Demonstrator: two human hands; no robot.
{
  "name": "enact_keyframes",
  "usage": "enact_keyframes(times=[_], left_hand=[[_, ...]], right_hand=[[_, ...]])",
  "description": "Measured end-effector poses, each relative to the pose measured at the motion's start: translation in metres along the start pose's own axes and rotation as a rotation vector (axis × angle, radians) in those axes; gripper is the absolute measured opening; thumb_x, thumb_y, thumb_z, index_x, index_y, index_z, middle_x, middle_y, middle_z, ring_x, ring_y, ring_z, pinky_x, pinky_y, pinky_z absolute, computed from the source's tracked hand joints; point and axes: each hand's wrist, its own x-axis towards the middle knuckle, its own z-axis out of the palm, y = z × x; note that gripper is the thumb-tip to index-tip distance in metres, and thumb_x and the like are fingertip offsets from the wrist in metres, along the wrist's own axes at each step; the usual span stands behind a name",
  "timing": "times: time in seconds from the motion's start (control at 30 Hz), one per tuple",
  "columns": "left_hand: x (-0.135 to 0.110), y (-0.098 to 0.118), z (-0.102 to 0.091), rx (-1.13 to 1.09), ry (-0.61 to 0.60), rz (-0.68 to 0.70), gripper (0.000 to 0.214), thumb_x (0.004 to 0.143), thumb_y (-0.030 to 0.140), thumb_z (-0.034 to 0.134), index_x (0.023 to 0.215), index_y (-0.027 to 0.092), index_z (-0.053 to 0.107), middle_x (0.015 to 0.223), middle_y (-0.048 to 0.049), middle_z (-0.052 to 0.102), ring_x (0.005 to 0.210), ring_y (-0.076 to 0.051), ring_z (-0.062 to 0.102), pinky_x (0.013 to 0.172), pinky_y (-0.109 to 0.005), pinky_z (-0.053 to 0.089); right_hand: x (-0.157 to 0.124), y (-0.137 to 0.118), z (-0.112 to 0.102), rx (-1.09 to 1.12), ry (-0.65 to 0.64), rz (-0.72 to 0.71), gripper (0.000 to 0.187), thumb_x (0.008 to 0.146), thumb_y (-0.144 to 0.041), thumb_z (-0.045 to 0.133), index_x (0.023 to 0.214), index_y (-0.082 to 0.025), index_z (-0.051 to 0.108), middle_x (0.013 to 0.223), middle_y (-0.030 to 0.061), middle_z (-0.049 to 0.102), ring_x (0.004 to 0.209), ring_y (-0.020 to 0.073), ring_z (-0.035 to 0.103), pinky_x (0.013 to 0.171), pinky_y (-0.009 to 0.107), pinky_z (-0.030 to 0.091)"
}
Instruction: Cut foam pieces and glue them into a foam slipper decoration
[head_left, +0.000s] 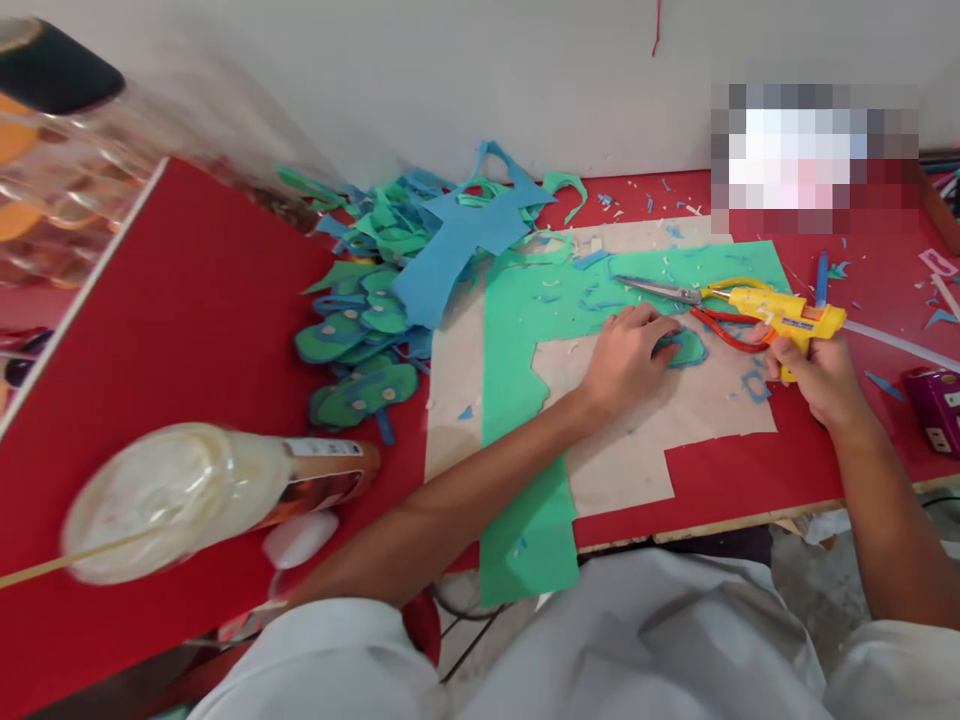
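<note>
My left hand (628, 352) is closed on a small rounded green foam piece with a blue edge (688, 349), low over the beige sheet (619, 465). My right hand (825, 385) grips a yellow hot glue gun (784, 312) by its handle, nozzle pointing left. Behind the foam piece lie open scissors (739, 328) with red and yellow handles, partly covered by the glue gun. A cut green foam sheet (517, 350) runs under my left forearm and hangs over the table's front edge.
Blue and green foam scraps (465, 230) are heaped at the back left, beside stacked green-and-blue cutouts (360, 390). A lidded cup with a straw (172, 500) stands left on the red table (247, 310). A purple box (934, 405) sits far right; a blue pen-like stick (822, 280) lies behind the gun.
</note>
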Motion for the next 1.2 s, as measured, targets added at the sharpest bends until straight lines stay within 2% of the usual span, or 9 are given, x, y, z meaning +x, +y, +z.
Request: enact_keyframes(times=[0.1,0.27,0.47,0.6,0.7,0.8,0.9,1.07,1.2], left_hand=[[0.001,-0.001,0.000,-0.023,0.013,0.031,0.028,0.102,0.018,0.070,0.128,0.021,0.080,0.121,-0.0141,0.077,0.116,-0.032,0.073,0.099,-0.049,0.059],[0.004,-0.003,0.002,-0.040,-0.005,0.028,0.029,0.102,0.018,0.070,0.129,0.020,0.080,0.125,-0.0151,0.076,0.119,-0.031,0.072,0.102,-0.048,0.059],[0.005,-0.006,0.003,-0.118,0.005,0.027,0.021,0.100,0.016,0.070,0.117,0.023,0.080,0.124,-0.0137,0.076,0.116,-0.030,0.071,0.098,-0.047,0.058],[0.006,-0.007,0.004,-0.200,0.048,0.026,0.012,0.100,0.014,0.068,0.105,0.021,0.077,0.117,-0.0117,0.076,0.103,-0.025,0.071,0.089,-0.040,0.057],[0.008,-0.008,0.003,-0.315,0.113,-0.007,0.010,0.102,0.014,0.064,0.101,0.020,0.072,0.107,-0.0078,0.075,0.086,-0.018,0.066,0.080,-0.033,0.053],[0.011,-0.009,0.001,-0.376,0.158,-0.064,0.012,0.102,0.011,0.061,0.099,0.020,0.068,0.098,-0.0040,0.074,0.083,-0.016,0.064,0.079,-0.030,0.050],[0.012,-0.008,0.000,-0.394,0.152,-0.100,0.014,0.102,0.010,0.058,0.100,0.021,0.065,0.094,-0.0020,0.074,0.082,-0.015,0.064,0.077,-0.028,0.048],[0.012,-0.007,-0.001,-0.401,0.148,-0.109,0.014,0.102,0.011,0.057,0.099,0.022,0.064,0.093,-0.0013,0.074,0.080,-0.014,0.063,0.074,-0.027,0.047],[0.012,-0.006,-0.003,-0.395,0.138,-0.116,0.014,0.103,0.011,0.057,0.098,0.022,0.064,0.094,-0.0017,0.075,0.079,-0.014,0.063,0.073,-0.028,0.048]], right_hand=[[0.000,-0.004,0.003,-0.018,-0.051,0.001,0.051,0.094,-0.076,0.076,0.097,-0.025,0.082,0.064,-0.0013,0.060,0.054,0.0147,0.052,0.052,0.030,0.043],[-0.001,-0.007,0.006,-0.041,-0.070,0.032,0.055,0.088,-0.078,0.080,0.099,-0.025,0.083,0.084,0.0033,0.076,0.052,0.0125,0.051,0.047,0.031,0.043],[-0.002,-0.010,0.003,-0.042,-0.059,0.017,0.052,0.092,-0.076,0.079,0.098,-0.025,0.084,0.060,-0.0027,0.056,0.051,0.0132,0.047,0.048,0.030,0.042],[-0.002,-0.012,0.002,-0.041,-0.051,0.004,0.054,0.091,-0.078,0.078,0.096,-0.025,0.083,0.059,-0.0031,0.056,0.051,0.0127,0.049,0.049,0.029,0.043],[-0.003,-0.012,0.001,-0.078,-0.033,0.018,0.056,0.089,-0.080,0.078,0.094,-0.025,0.083,0.068,-0.0001,0.067,0.051,0.0122,0.051,0.049,0.030,0.045],[-0.004,-0.011,0.002,-0.159,-0.057,0.022,0.053,0.087,-0.079,0.080,0.095,-0.027,0.084,0.084,0.0048,0.080,0.057,0.0170,0.063,0.052,0.033,0.053],[-0.005,-0.010,0.003,-0.246,-0.116,-0.024,0.048,0.087,-0.076,0.081,0.093,-0.029,0.085,0.091,0.0067,0.084,0.073,0.0261,0.076,0.061,0.037,0.061],[-0.003,-0.008,0.005,-0.371,-0.105,-0.092,0.054,0.088,-0.080,0.076,0.090,-0.027,0.082,0.089,0.0086,0.083,0.079,0.0305,0.078,0.067,0.042,0.064],[-0.002,-0.007,0.004,-0.424,-0.087,-0.115,0.055,0.088,-0.082,0.074,0.097,-0.028,0.081,0.085,0.0079,0.082,0.082,0.0328,0.079,0.070,0.044,0.064]])
